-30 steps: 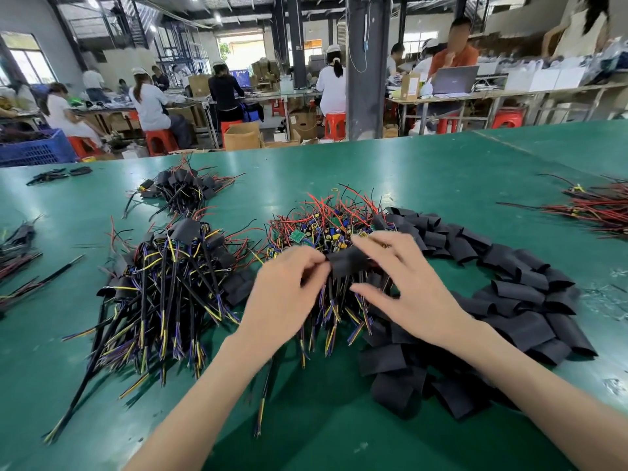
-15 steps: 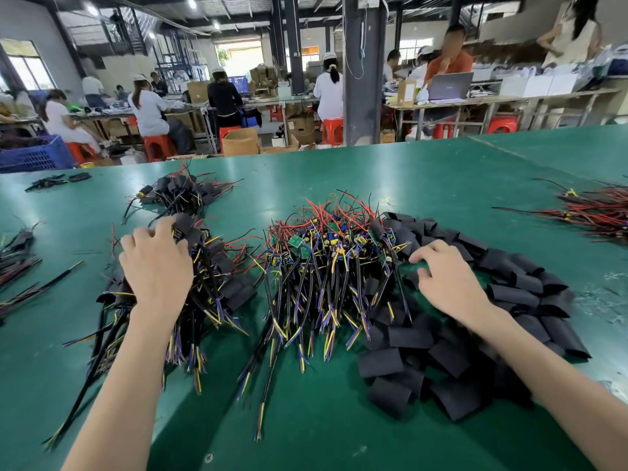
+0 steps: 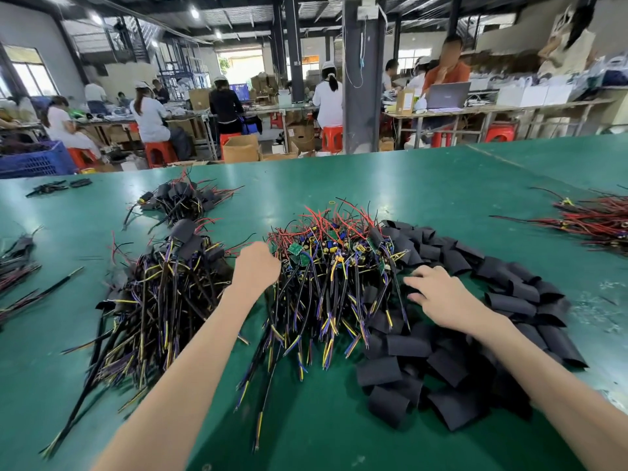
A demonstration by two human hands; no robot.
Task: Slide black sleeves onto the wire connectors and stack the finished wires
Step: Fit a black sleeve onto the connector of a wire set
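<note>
A pile of bare wires [image 3: 333, 266] with small green boards and red, yellow and purple leads lies mid-table. Left of it is a stack of wires wearing black sleeves [image 3: 163, 294]. To the right, loose black sleeves [image 3: 509, 283] curve round in a heap. My left hand [image 3: 256, 266] is at the left edge of the bare-wire pile, knuckles up and fingers curled under, fingertips hidden. My right hand [image 3: 438, 297] rests with spread fingers on the sleeves beside the bare wires.
A green table [image 3: 407, 185] carries a smaller sleeved bundle [image 3: 180, 198] at the back left, red wires [image 3: 594, 222] at the right edge and dark wires [image 3: 17, 263] at the left edge. Beyond it stand a blue crate [image 3: 34, 161] and people at benches.
A second ago both hands held a sleeve over the middle pile. My left hand then went to the left stack and has come back to the bare wires; my right hand stayed on the sleeves.
</note>
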